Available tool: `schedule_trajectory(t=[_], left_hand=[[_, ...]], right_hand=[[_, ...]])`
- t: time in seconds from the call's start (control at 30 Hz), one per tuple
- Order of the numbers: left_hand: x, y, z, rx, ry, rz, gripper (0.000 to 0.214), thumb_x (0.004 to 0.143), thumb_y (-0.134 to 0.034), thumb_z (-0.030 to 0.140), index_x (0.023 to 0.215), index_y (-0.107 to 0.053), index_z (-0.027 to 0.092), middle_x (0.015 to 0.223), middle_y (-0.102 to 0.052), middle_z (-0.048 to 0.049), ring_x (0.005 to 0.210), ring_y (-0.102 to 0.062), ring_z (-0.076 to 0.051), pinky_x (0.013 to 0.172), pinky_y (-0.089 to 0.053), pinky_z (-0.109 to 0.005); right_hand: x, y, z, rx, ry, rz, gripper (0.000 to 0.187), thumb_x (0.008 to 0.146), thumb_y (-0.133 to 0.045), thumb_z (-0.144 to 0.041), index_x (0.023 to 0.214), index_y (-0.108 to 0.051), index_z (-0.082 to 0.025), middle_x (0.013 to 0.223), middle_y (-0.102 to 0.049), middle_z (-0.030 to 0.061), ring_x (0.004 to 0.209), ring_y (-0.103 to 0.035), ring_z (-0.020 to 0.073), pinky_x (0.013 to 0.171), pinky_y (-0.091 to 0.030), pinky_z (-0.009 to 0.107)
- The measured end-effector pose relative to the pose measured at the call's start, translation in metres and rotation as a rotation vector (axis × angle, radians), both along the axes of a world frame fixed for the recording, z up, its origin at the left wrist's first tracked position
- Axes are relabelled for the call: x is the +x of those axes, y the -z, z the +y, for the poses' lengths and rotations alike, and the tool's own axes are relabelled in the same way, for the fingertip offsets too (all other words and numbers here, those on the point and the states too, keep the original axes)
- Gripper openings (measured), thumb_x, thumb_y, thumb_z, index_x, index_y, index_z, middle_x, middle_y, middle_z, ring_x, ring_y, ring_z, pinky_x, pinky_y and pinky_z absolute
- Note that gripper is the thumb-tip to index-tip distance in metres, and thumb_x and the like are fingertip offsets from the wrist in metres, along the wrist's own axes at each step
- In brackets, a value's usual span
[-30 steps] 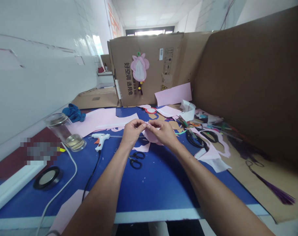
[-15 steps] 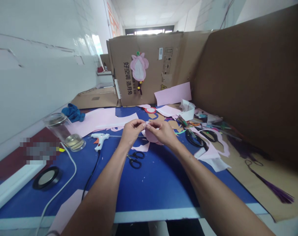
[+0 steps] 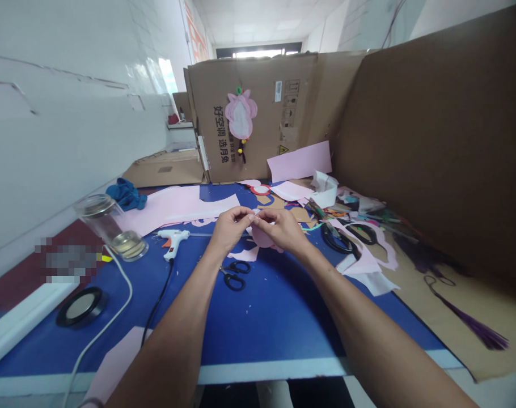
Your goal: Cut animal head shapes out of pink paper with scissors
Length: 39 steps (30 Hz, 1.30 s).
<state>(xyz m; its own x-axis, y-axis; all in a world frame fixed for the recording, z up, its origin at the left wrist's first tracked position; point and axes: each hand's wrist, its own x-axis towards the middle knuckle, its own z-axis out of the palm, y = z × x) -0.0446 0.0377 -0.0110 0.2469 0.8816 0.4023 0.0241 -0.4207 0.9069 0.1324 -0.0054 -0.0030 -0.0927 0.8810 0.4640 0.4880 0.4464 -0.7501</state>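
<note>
Both my hands meet over the middle of the blue table (image 3: 275, 323). My left hand (image 3: 228, 226) and my right hand (image 3: 281, 226) pinch their fingertips together on a small pink paper cut-out (image 3: 262, 237) that hangs just under them. The pinched edge itself is tiny and partly hidden by my fingers. Black scissors (image 3: 233, 275) lie on the table just below my left wrist. A white glue gun (image 3: 173, 241) lies to the left of my left hand, with its black cord running toward me.
A tipped glass jar (image 3: 109, 226) and a black tape roll (image 3: 80, 306) sit at the left. Pink paper sheets (image 3: 177, 205) lie behind the hands. Cardboard walls (image 3: 432, 141) stand at the back and right, with paper scraps and pens (image 3: 360, 226) heaped at the right.
My two hands have drawn slightly closer together at the fingertips; otherwise nothing has visibly moved.
</note>
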Motion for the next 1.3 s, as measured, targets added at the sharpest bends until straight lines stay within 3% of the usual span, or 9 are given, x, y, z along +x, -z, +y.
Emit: schedule_trajectory(t=[0.27, 0.43, 0.7, 0.93, 1.1, 1.3], left_hand=[[0.0004, 0.0008, 0.0002, 0.061, -0.04, 0.052, 0.015, 0.082, -0.073, 0.035, 0.079, -0.073, 0.021, 0.076, -0.069, -0.0005, 0.075, -0.061, -0.018, 0.074, -0.047, -0.03], [-0.0001, 0.0027, 0.0027, 0.076, -0.052, 0.053, 0.014, 0.082, -0.072, 0.034, 0.079, -0.071, 0.021, 0.075, -0.067, -0.0001, 0.074, -0.058, -0.018, 0.071, -0.045, -0.029], [0.0013, 0.0027, 0.0007, 0.008, -0.04, 0.012, 0.018, 0.081, -0.075, 0.038, 0.08, -0.072, 0.02, 0.073, -0.066, 0.0001, 0.069, -0.057, -0.016, 0.068, -0.046, -0.029], [0.0013, 0.0034, 0.0007, -0.009, -0.027, 0.034, 0.021, 0.081, -0.075, 0.04, 0.079, -0.072, 0.02, 0.072, -0.065, 0.0, 0.069, -0.058, -0.016, 0.069, -0.047, -0.029], [-0.0012, 0.0039, 0.0034, -0.005, -0.049, 0.064, 0.021, 0.082, -0.072, 0.04, 0.078, -0.07, 0.019, 0.07, -0.063, 0.001, 0.067, -0.055, -0.015, 0.066, -0.045, -0.028], [-0.0007, -0.0008, 0.0, -0.023, -0.068, 0.043, 0.019, 0.081, -0.072, 0.037, 0.076, -0.069, 0.019, 0.068, -0.061, 0.0012, 0.065, -0.055, -0.015, 0.065, -0.045, -0.027]], right_hand=[[-0.0011, -0.0007, -0.0029, -0.121, -0.051, 0.04, 0.041, 0.097, -0.063, -0.058, 0.084, -0.076, -0.021, 0.057, -0.066, -0.0008, 0.034, -0.051, 0.0126, 0.035, -0.03, 0.025], [-0.0022, -0.0023, -0.0027, -0.129, -0.041, 0.036, 0.038, 0.098, -0.062, -0.054, 0.084, -0.076, -0.021, 0.057, -0.065, -0.0015, 0.034, -0.05, 0.0119, 0.035, -0.03, 0.024], [-0.0017, -0.0009, 0.0005, -0.095, 0.0, 0.05, 0.033, 0.096, -0.065, -0.046, 0.078, -0.076, -0.021, 0.057, -0.066, 0.0009, 0.048, -0.06, 0.0165, 0.045, -0.039, 0.026], [0.0001, 0.0005, 0.0003, -0.279, -0.061, 0.136, 0.038, 0.094, -0.064, -0.056, 0.08, -0.07, -0.021, 0.049, -0.059, -0.0019, 0.029, -0.049, 0.0148, 0.029, -0.025, 0.025], [0.0015, -0.0008, 0.0009, -0.29, -0.048, 0.115, 0.039, 0.093, -0.063, -0.056, 0.079, -0.069, -0.02, 0.053, -0.061, -0.0006, 0.036, -0.052, 0.0141, 0.034, -0.029, 0.024], [0.0051, -0.0005, 0.0051, -0.184, -0.035, 0.063, 0.033, 0.09, -0.065, -0.047, 0.076, -0.074, -0.018, 0.062, -0.066, 0.0022, 0.057, -0.056, 0.0153, 0.051, -0.036, 0.025]])
